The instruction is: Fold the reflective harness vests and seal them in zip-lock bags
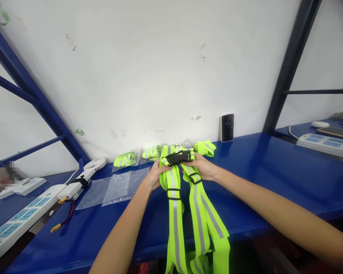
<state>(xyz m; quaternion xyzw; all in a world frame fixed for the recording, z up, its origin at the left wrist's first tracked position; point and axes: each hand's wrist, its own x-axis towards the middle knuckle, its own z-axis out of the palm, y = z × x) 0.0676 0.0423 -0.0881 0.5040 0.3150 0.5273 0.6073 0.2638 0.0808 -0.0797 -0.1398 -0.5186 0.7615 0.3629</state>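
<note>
A neon yellow reflective harness vest (174,213) with silver stripes and small black sliders hangs from my hands over the table's front edge. My left hand (155,175) and my right hand (201,167) both grip its straps at either end of a black plastic buckle (178,157). Part of the buckle is hidden by my fingers. Just beyond my left hand lie two clear bags holding folded neon yellow vests (125,160). A flat, empty-looking clear plastic bag (117,188) lies nearer, left of my left wrist.
The blue table (274,179) runs along a white wall (148,76). A black device (227,127) stands against the wall. At left are a power strip (20,224), a white fan (94,165) and loose red-and-black wires (65,217). Another power strip (326,144) and a phone (335,132) lie at right.
</note>
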